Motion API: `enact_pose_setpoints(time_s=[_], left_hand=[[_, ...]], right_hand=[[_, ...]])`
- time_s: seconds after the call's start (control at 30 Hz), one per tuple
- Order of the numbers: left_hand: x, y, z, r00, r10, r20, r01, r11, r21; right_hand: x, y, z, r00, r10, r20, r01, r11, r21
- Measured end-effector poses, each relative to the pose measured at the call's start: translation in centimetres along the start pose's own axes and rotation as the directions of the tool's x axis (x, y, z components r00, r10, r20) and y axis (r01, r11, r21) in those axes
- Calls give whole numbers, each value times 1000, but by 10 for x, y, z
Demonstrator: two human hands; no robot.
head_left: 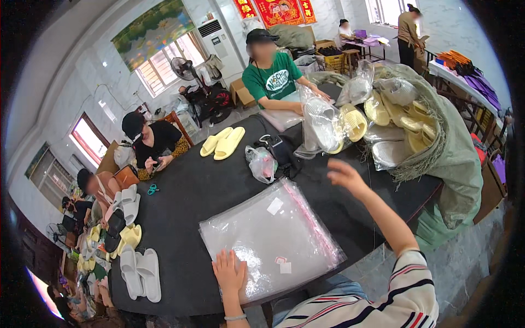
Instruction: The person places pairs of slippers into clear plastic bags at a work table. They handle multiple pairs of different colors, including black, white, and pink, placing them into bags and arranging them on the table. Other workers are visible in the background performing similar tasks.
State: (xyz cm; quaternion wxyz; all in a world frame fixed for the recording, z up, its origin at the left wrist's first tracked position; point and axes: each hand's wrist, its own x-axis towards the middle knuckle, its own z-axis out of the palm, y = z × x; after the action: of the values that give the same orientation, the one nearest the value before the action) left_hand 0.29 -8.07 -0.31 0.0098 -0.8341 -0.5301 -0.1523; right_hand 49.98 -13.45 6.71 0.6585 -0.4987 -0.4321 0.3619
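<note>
My left hand [228, 273] lies flat with spread fingers on the near left corner of a stack of transparent plastic bags [249, 232]. The stack has a pink strip along its right side, and small white paper labels [275, 206] show on it. Out over the table to the right, my right hand [345, 177] is raised with its fingers apart and nothing in it. Beyond that hand are grey slippers in a transparent bag [324, 123] and a yellow slipper [354, 123], beside a large green woven sack [437, 147] holding more bagged slippers.
The black-topped table [180, 208] bears yellow slippers [224, 143], a small plastic bag [261, 164] beside a black bag, teal scissors [152, 189], and light grey slippers [140, 273]. Across from me a person in green [272, 76] handles plastic; another in black [158, 142] sits left.
</note>
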Motion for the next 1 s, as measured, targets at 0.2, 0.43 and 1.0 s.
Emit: enact_pose_setpoints(time_s=[0.2,0.43,1.0], left_hand=[[2,0,0,1000,10,4,-10,1000,-1],[8,2,2,999,31,25,-31,999,10],[5,3,0,1000,22,15,-21,999,-31]], right_hand=[[122,59,-42,846,389,-364,-54,742,668],[184,56,-53,945,77,-319,102,856,507],[27,-181,-33,968,-186,170,140,958,249]])
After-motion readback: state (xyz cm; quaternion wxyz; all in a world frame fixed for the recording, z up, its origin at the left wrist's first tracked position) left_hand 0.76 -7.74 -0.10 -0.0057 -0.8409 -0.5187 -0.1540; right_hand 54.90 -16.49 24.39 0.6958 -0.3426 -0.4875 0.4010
